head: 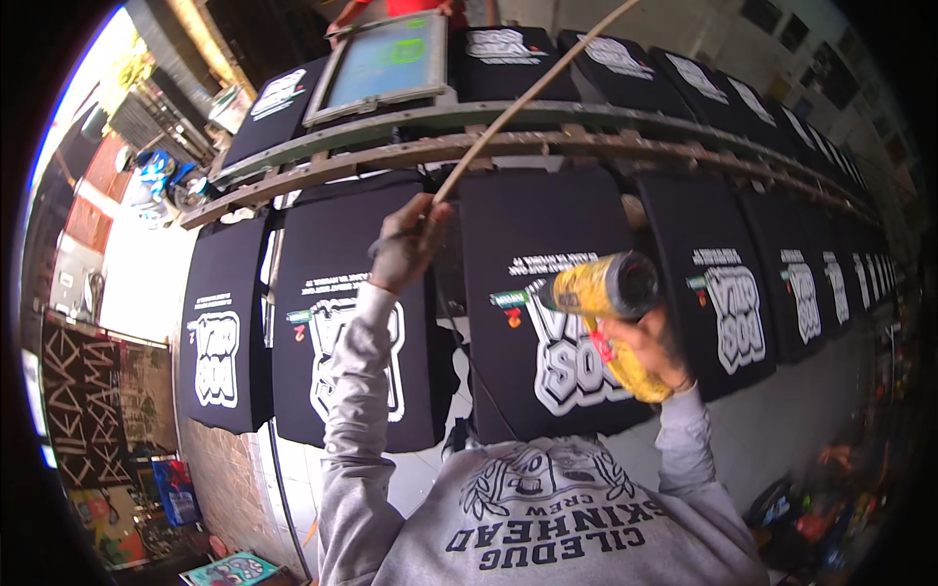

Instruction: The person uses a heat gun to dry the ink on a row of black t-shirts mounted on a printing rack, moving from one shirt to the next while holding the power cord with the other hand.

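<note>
My left hand [410, 245] is closed around the lower end of a long thin wooden stick [524, 99], which slants up to the right across the rails. In my right hand [648, 348] is a yellow heat gun [601, 289], held by its handle over a black printed T-shirt [546, 212] on a board. Its nozzle points left above the white lettering. Another black printed T-shirt [352, 242] lies stretched flat beneath my left forearm. A dark cord hangs between these two shirts.
More black printed shirts [714, 286] line both sides of the metal rail [557, 113]. Across it, a person in red [418, 7] holds a framed printing screen [381, 66]. A bucket [231, 106] stands at the upper left. A blue bag [174, 494] sits at the lower left.
</note>
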A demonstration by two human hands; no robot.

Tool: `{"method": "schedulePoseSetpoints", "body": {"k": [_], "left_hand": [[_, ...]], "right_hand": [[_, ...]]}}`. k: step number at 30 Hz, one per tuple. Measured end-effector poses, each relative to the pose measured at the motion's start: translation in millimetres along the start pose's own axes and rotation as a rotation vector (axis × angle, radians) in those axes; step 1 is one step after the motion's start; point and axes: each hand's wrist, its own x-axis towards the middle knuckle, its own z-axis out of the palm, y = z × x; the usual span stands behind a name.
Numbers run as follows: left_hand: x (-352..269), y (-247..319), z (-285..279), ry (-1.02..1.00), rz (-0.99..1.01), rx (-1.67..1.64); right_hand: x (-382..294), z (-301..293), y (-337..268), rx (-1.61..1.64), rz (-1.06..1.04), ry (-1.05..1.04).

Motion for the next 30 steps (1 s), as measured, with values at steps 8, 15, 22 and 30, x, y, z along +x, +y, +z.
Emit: {"method": "schedulePoseSetpoints", "body": {"k": [8, 15, 22, 30], "left_hand": [[40, -61, 16, 0.252, 0.776, 0.665], [58, -97, 34, -0.093, 1.053, 0.899], [66, -124, 20, -0.236, 0.926, 0.562], [33, -166, 0, -0.319, 0.006, 0.679]], "right_hand": [[41, 30, 12, -0.217, -0.068, -0.029], [37, 26, 20, -0.024, 0.164, -0.039], [36, 30, 26, -0.110, 0.188, -0.050], [39, 46, 17, -0.051, 0.127, 0.028]]}}
